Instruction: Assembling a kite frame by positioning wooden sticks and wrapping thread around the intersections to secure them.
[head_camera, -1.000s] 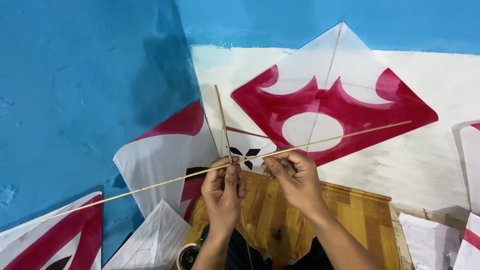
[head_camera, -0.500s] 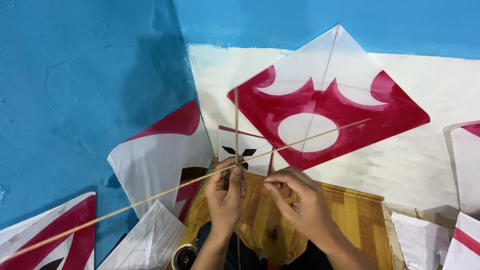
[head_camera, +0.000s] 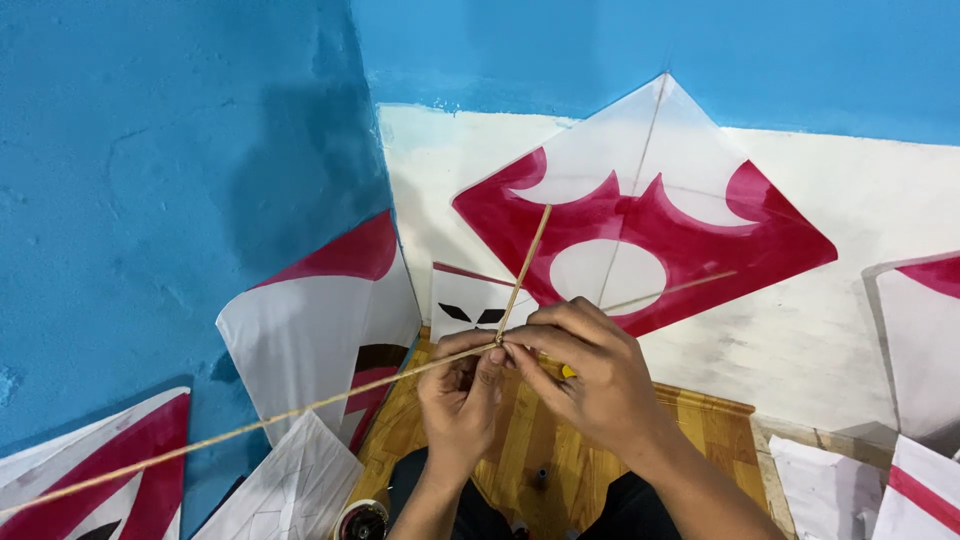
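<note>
I pinch two crossed thin sticks (head_camera: 523, 272) at their crossing with my left hand (head_camera: 462, 395) and right hand (head_camera: 590, 375), both grasping, a red-white kite (head_camera: 760, 235) beyond.

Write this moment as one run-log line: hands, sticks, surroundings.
left hand: pinches stick crossing | right hand: fingertips at crossing | long stick: slants left | short stick: points up | red-and-white kite: against wall

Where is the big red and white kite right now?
In the head view, the red and white kite leans on the white wall, upper right, just behind the crossed sticks.
</note>
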